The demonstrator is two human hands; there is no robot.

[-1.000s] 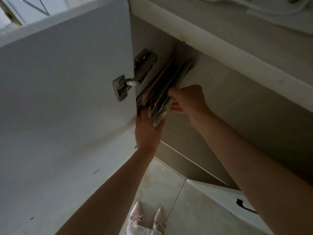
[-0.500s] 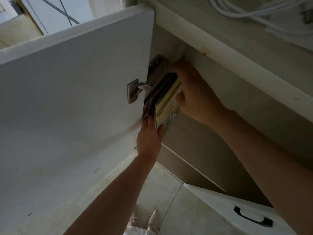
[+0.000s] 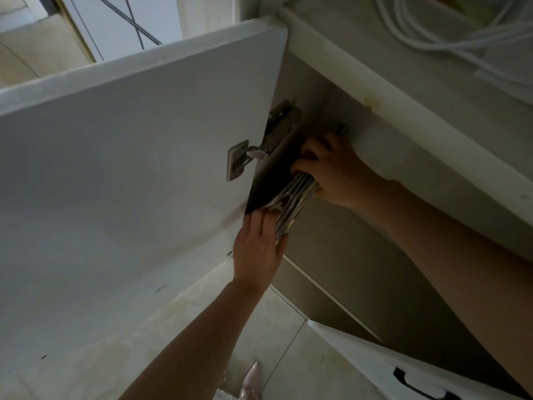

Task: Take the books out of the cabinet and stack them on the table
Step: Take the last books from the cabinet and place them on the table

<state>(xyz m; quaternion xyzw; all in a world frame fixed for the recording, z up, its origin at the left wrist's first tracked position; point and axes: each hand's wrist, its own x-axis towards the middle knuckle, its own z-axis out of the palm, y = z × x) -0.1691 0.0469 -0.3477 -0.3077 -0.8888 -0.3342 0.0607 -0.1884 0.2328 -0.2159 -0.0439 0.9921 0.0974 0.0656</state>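
while upright in the cabinet (image 3: 314, 90), thin books (image 3: 291, 197), pale page edges, right hand (image 3: 337, 174) grip clenched round them, left hand (image 3: 256, 252) flat beneath.

White cables (image 3: 450, 39) above; pale shoe (image 3: 252, 381) below.

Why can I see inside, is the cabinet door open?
Yes, open. The cabinet door is swung wide, its hinge showing, and both hands reach the books inside.

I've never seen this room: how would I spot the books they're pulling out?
Find the open white cabinet door with its metal hinge. Just right of the hinge, inside the cabinet, stands a bundle of thin books, gripped by the right hand and supported beneath by the left hand. Its striped page edges stand out against plain panels.
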